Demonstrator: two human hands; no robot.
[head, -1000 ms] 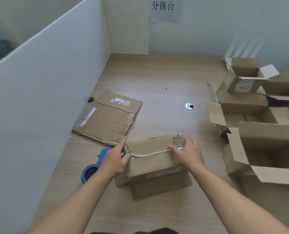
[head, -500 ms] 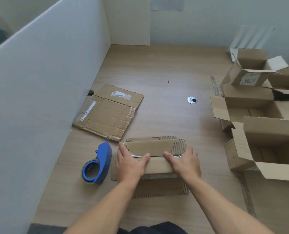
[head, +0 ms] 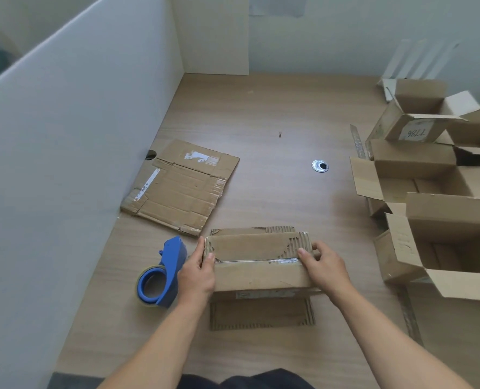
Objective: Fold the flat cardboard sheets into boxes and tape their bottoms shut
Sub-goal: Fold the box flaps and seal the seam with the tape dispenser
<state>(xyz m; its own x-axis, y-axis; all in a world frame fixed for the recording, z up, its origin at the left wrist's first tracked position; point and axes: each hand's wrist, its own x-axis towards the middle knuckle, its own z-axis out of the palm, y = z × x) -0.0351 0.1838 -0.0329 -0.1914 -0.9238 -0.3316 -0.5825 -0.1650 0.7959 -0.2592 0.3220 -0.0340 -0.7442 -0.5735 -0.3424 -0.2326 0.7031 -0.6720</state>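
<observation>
A small brown cardboard box [head: 258, 273] stands upside down on the wooden table [head: 261, 122] in front of me, its two bottom flaps folded shut with a seam across the middle. My left hand [head: 198, 272] grips its left end, thumb on top at the seam. My right hand [head: 324, 263] grips its right end the same way. A blue tape dispenser [head: 163, 272] with a clear tape roll rests on the table just left of my left hand. A flat cardboard sheet [head: 181, 186] lies further back on the left.
Several folded open boxes [head: 441, 220] crowd the right side of the table. A white partition wall [head: 64, 136] runs along the left edge. A round metal grommet [head: 319, 165] sits in the table's middle, and a cable hole [head: 150, 155] by the partition.
The box was tilted a second ago and now stands flat. My hands moved from pressing the flaps near the middle seam outward to the box's two ends.
</observation>
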